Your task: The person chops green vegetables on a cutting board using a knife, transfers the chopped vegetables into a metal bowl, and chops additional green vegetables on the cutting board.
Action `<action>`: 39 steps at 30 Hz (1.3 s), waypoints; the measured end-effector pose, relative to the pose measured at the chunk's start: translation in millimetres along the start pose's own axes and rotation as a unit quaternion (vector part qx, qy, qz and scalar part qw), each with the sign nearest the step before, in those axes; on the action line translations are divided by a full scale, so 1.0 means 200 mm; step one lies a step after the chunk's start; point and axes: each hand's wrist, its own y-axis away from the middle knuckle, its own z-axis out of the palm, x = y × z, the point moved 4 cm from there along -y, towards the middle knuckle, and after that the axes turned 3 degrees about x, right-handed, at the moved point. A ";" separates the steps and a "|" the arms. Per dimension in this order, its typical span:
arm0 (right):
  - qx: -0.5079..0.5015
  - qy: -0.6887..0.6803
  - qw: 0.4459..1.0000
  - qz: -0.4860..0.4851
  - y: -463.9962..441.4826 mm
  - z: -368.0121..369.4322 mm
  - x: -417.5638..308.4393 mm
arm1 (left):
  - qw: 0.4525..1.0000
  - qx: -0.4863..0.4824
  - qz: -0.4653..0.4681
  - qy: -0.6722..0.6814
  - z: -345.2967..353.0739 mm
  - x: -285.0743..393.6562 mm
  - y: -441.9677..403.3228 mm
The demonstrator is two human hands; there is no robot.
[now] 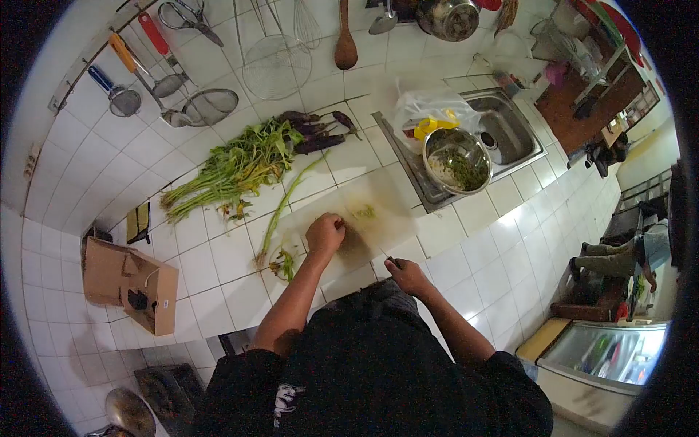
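Observation:
My left hand [325,237] is over the translucent cutting board [389,197], its fingers curled together. What they hold, if anything, is too small to tell. A little chopped green vegetable [362,212] lies on the board just beyond those fingers. At the counter's front edge, my right hand [409,277] is closed around the dark handle of a knife [394,261]; its blade is hard to make out. Left of the board, one long green stem [290,198] lies on the tiles, with leafy scraps [282,264] near its lower end.
A bunch of leafy greens [240,164] and several eggplants [317,132] lie toward the wall. A metal bowl [435,162] with chopped greens stands by the sink [535,142], beside a plastic bag [419,105]. A cardboard box [156,291] sits at left. Another person [619,255] is far right.

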 end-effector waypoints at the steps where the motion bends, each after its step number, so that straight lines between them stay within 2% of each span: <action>1: -0.001 -0.001 1.000 0.001 0.01 -0.01 -0.02 | 1.000 -0.006 0.019 -0.006 0.01 0.02 -0.01; 3: -0.053 0.010 0.996 0.068 0.04 -0.04 -0.04 | 0.999 -0.012 0.038 -0.013 0.03 0.03 -0.02; 6: -0.006 -0.049 0.998 0.049 0.07 -0.02 -0.02 | 0.998 0.015 0.055 0.030 0.06 0.05 -0.04; 8: -0.010 -0.048 0.998 0.051 0.08 -0.03 -0.02 | 0.991 0.038 0.042 0.118 0.05 0.01 -0.04; 11: -0.013 -0.058 0.997 0.052 0.10 -0.02 -0.03 | 0.983 0.051 0.053 0.169 -0.02 -0.04 -0.02; 12: -0.010 -0.067 0.996 0.050 0.10 -0.01 -0.04 | 0.983 0.050 0.054 0.169 -0.05 -0.05 0.00; 14: -0.022 -0.045 0.998 0.041 0.07 0.03 -0.02 | 0.990 0.039 -0.039 0.134 -0.10 -0.10 0.04; 15: -0.034 -0.021 0.999 0.032 0.06 0.05 -0.01 | 0.984 0.048 -0.067 0.159 -0.14 -0.11 0.08; 19: -0.007 0.027 0.999 0.028 0.02 0.01 -0.07 | 0.988 0.079 -0.037 0.125 -0.23 -0.16 0.15; 22: -0.012 -0.008 0.999 0.029 -0.01 -0.03 -0.02 | 0.988 0.067 -0.081 0.111 -0.30 -0.20 0.22; 24: 0.017 0.038 0.999 0.000 -0.01 -0.08 -0.03 | 0.988 0.072 -0.078 0.111 -0.34 -0.22 0.24; 26: -0.019 0.052 0.998 0.007 0.01 -0.13 -0.06 | 0.988 0.083 -0.076 0.103 -0.32 -0.28 0.26; 29: -0.056 0.054 0.997 0.014 0.03 -0.12 -0.05 | 0.987 0.093 -0.076 0.108 -0.28 -0.35 0.28; 32: -0.037 0.030 0.999 -0.005 0.03 -0.10 -0.03 | 0.987 0.083 -0.073 0.116 -0.32 -0.30 0.27; 34: -0.033 0.001 0.999 0.019 0.05 -0.09 -0.04 | 0.989 0.071 -0.071 0.110 -0.31 -0.29 0.24; 36: -0.015 -0.003 1.000 0.015 0.07 -0.06 -0.04 | 0.995 0.090 0.001 0.049 -0.27 -0.29 0.19; 39: -0.016 0.002 0.999 0.030 0.09 -0.05 -0.04 | 0.994 0.102 0.014 0.027 -0.24 -0.28 0.12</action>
